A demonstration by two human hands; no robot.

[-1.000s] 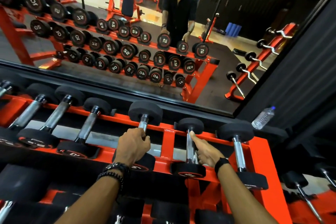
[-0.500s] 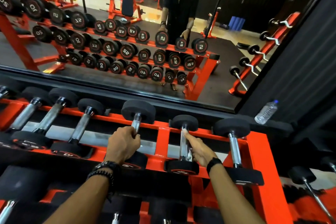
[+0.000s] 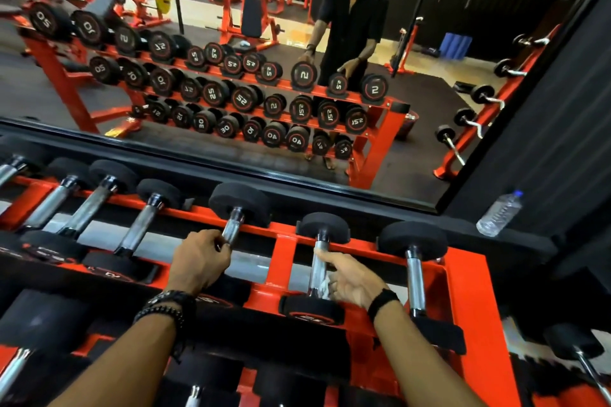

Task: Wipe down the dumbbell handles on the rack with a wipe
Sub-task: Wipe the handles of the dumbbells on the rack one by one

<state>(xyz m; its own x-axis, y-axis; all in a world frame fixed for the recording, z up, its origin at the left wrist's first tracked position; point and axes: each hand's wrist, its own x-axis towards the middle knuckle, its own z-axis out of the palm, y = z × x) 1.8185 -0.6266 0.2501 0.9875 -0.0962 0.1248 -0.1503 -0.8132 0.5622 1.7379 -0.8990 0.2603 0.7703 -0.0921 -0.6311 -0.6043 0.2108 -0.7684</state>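
Observation:
Black-headed dumbbells with chrome handles lie across the top tier of an orange rack (image 3: pixel 463 287). My left hand (image 3: pixel 200 261) grips the chrome handle of a larger dumbbell (image 3: pixel 239 205) near the middle. My right hand (image 3: pixel 350 277) presses a small white wipe (image 3: pixel 325 286) against the handle of the smaller dumbbell (image 3: pixel 320 261) to the right, index finger stretched along the bar. One more dumbbell (image 3: pixel 413 261) lies untouched at the rack's right end.
A wall mirror (image 3: pixel 231 59) behind the rack reflects the rack and the person. A clear water bottle (image 3: pixel 499 213) lies on the black ledge at right. Several more dumbbells (image 3: pixel 89 205) fill the rack's left side and lower tiers.
Both hands stay on the same two handles. My right hand has slid slightly along its handle, and the white wipe now shows under the fingers. The camera has tilted a little.

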